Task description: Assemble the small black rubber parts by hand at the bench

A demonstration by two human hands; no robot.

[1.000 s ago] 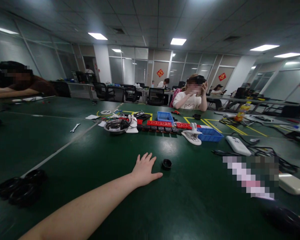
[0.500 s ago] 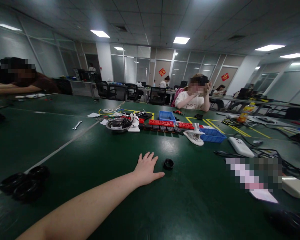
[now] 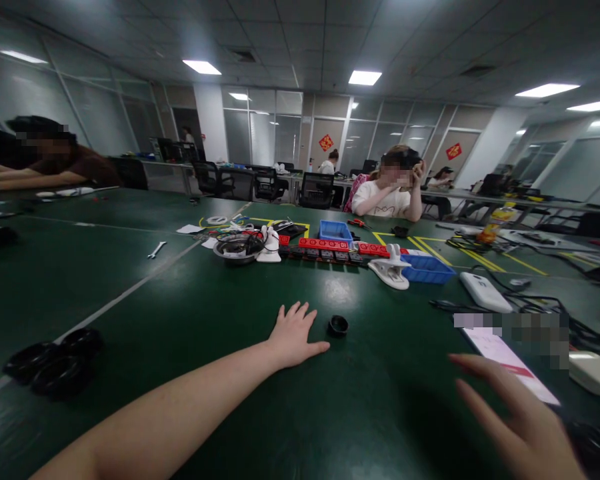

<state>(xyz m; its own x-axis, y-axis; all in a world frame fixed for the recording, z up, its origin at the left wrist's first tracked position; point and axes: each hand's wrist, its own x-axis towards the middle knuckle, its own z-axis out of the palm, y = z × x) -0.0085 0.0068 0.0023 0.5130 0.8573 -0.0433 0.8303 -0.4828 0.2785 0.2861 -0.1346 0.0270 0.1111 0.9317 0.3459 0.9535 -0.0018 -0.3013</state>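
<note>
My left hand (image 3: 294,335) lies flat on the green table (image 3: 220,420), fingers spread, holding nothing. Just right of its thumb sits a small round black cup-like part (image 3: 338,325), apart from the hand. My right hand (image 3: 517,407) is raised over the table at the lower right, thumb and fingers apart and slightly blurred, with nothing visible between them. A phone-like flat thing with a pinkish screen (image 3: 510,363) lies behind it, partly pixelated. Several black round parts (image 3: 55,363) are grouped at the left, and more dark round shapes (image 3: 597,440) sit at the right edge, partly hidden by my right hand.
Across the table stand a metal bowl (image 3: 237,257) with cables, a red-and-black power strip row (image 3: 325,248), white clamps (image 3: 393,270) and blue bins (image 3: 425,270). A wrench (image 3: 157,250) lies left. A white power bank (image 3: 485,292) and cables are right. A person (image 3: 387,193) sits opposite.
My right hand has come into view at the lower right, over the table near the phone-like thing. My left hand and the small black part stay where they were.
</note>
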